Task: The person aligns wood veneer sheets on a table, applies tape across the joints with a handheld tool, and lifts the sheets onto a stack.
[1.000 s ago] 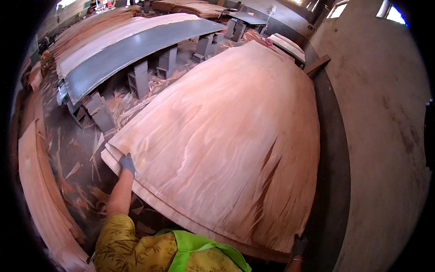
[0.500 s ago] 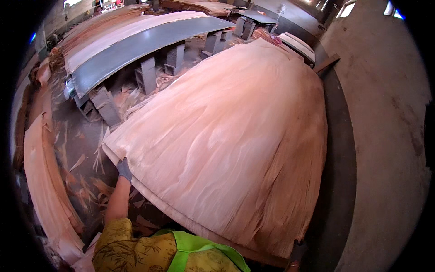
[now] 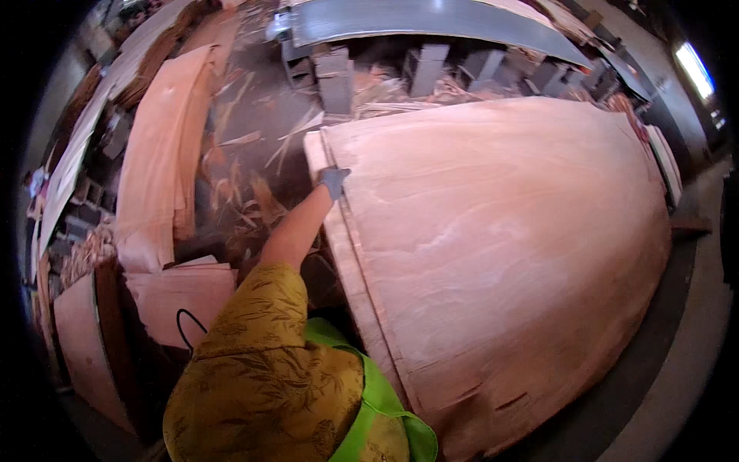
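A broad, pale pinkish wood veneer sheet [image 3: 508,215] lies in front of me on a stack of veneer [image 3: 346,269], whose lower layers show as a strip along the left edge. My left hand [image 3: 334,183], in a grey glove, grips the sheet's edge close to its far left corner. The fingertips rest over the edge; the thumb side is partly hidden. Dark splits and a wrinkle mark the near part of the sheet. My right hand is out of view.
Beyond the stack, a long grey panel [image 3: 416,19] rests on grey blocks [image 3: 335,81]. Veneer scraps [image 3: 258,200] litter the floor on the left. Farther left lie long veneer sheets [image 3: 154,154] and a shorter pile [image 3: 181,296]. A wall runs along the right.
My view has swung left, so the stack appears farther right and turned. My left hand stays at the sheet's left corner. The right hand, earlier at the near right corner, has left view.
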`<move>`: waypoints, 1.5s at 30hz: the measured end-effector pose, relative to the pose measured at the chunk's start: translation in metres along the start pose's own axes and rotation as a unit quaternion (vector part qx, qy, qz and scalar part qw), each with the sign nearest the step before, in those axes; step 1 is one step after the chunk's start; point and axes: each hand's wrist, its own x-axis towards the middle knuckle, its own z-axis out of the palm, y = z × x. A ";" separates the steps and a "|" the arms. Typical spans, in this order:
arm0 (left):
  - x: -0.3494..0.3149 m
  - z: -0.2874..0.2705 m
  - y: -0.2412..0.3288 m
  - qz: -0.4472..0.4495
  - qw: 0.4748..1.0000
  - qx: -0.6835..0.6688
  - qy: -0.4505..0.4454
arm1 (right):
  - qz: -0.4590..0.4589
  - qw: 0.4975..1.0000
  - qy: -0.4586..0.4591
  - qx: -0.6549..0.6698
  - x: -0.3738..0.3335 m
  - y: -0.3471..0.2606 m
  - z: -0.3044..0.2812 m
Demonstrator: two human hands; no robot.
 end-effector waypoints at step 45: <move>0.090 -0.067 0.008 -0.010 0.966 0.255 -0.051 | 0.134 0.990 -0.035 0.021 -0.111 0.088 -0.017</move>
